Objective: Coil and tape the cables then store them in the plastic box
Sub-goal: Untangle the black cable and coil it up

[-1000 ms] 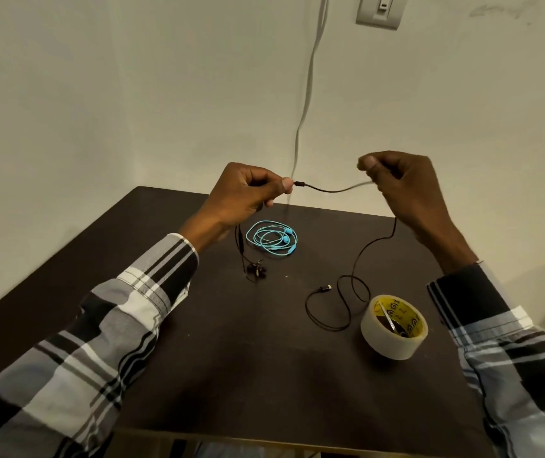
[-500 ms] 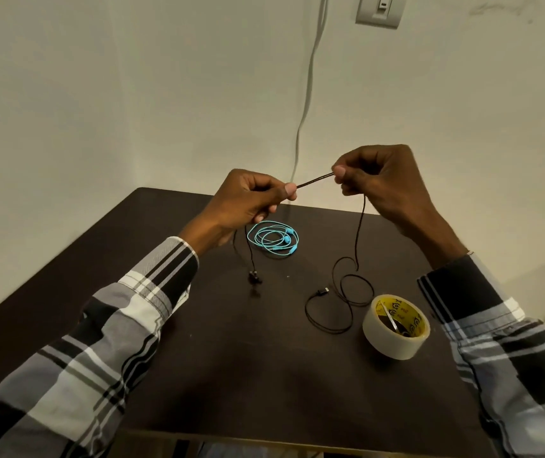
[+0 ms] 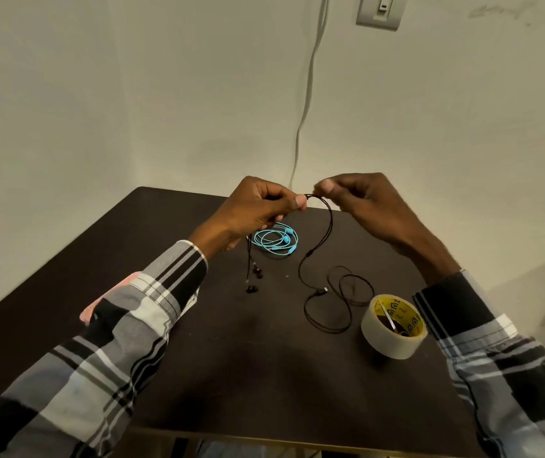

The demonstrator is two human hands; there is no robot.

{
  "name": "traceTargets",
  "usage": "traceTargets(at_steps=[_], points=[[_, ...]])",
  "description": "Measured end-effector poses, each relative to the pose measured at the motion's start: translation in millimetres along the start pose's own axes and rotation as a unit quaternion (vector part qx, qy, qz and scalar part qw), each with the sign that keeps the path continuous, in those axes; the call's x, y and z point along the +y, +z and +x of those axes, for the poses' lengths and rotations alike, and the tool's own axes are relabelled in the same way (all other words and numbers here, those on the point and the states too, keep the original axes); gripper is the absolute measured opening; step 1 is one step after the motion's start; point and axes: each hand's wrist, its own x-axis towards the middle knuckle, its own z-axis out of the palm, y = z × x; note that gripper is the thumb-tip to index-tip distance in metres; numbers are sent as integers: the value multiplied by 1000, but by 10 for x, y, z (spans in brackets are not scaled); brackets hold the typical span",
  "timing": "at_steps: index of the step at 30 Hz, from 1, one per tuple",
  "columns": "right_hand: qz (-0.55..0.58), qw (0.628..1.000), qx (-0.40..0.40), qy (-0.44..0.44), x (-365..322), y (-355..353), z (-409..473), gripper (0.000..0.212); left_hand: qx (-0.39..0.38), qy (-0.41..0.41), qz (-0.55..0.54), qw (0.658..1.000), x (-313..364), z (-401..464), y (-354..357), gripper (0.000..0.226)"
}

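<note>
From the head view, the left hand (image 3: 257, 209) and the right hand (image 3: 360, 200) are raised close together above the far part of a dark brown wooden table (image 3: 231, 375). Both hands have curled fingers and pinch the same thin black earphone cable (image 3: 322, 246) between thumb and fingertips, almost touching each other. From the right hand the cable hangs down in a doubled strand and ends in loose loops on the table, below and slightly right of that hand. Under the left hand more black strands hang down, with the small black earbuds (image 3: 253, 282) near the table surface. Just below the left hand, between both wrists, a coiled turquoise earphone cable (image 3: 276, 242) lies flat on the table. Below the right hand, beside the black loops, stands a roll of pale translucent packing tape with a yellow printed core (image 3: 393, 325). Both arms wear grey, black and white checked sleeves (image 3: 115, 342). Behind the hands is a plain cream wall (image 3: 132, 94) meeting another wall at a corner. Above the right hand a white wall switch plate (image 3: 381, 9) is fixed, and a thin white wire (image 3: 309, 94) runs down the wall to behind the table.
</note>
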Motion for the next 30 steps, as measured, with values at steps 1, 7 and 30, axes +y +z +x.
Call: traceTargets(at_steps=[1,7,30], points=[[14,1000,-20,-14,-47,69,-3,27,-1,1,7,1000,6,8,25,16],[19,999,-43,-24,-58,185,38,20,-1,-24,14,1000,-51,-40,-16,19],[76,993,-95,8,9,147,-101,32,-85,-98,-123,984,-88,-181,43,24]])
